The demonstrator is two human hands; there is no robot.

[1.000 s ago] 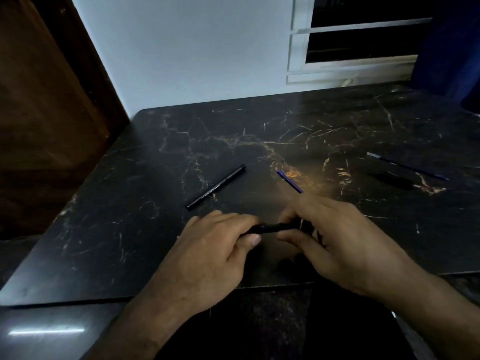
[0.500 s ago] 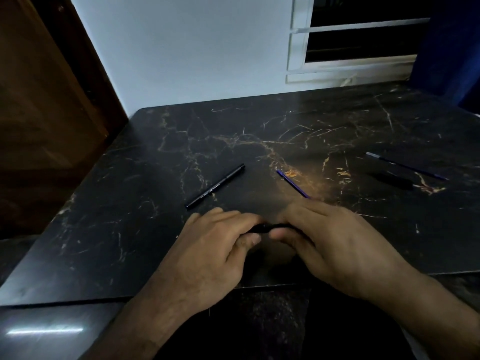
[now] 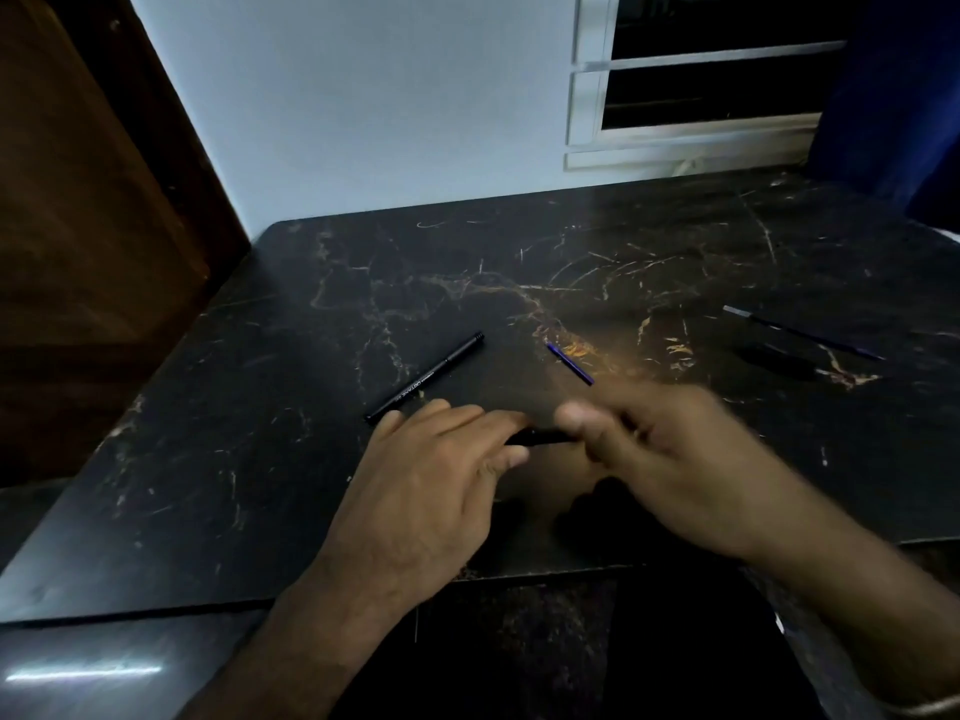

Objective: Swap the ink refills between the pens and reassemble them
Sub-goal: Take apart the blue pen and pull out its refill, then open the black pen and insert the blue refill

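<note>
Between my two hands, low over the black marble table (image 3: 260, 459), is a short black pen part (image 3: 540, 437). My left hand (image 3: 431, 491) pinches its left end and my right hand (image 3: 670, 459), blurred by motion, grips its right end. A black pen barrel (image 3: 425, 377) with white lettering lies diagonally just beyond my left hand. A blue refill (image 3: 570, 363) lies past my right fingers, its near end hidden by them. At the far right lie a second refill (image 3: 802, 332) with a grey tip and a dark pen piece (image 3: 779, 356).
The table's front edge (image 3: 311, 600) runs just under my wrists. A brown wooden door (image 3: 78, 226) stands to the left, and a white wall with a window (image 3: 701, 85) stands behind the table. A blue curtain (image 3: 893, 96) hangs at the far right.
My right hand has shifted along the black pen part and is now blurred with motion. My left hand has kept its grip in nearly the same place.
</note>
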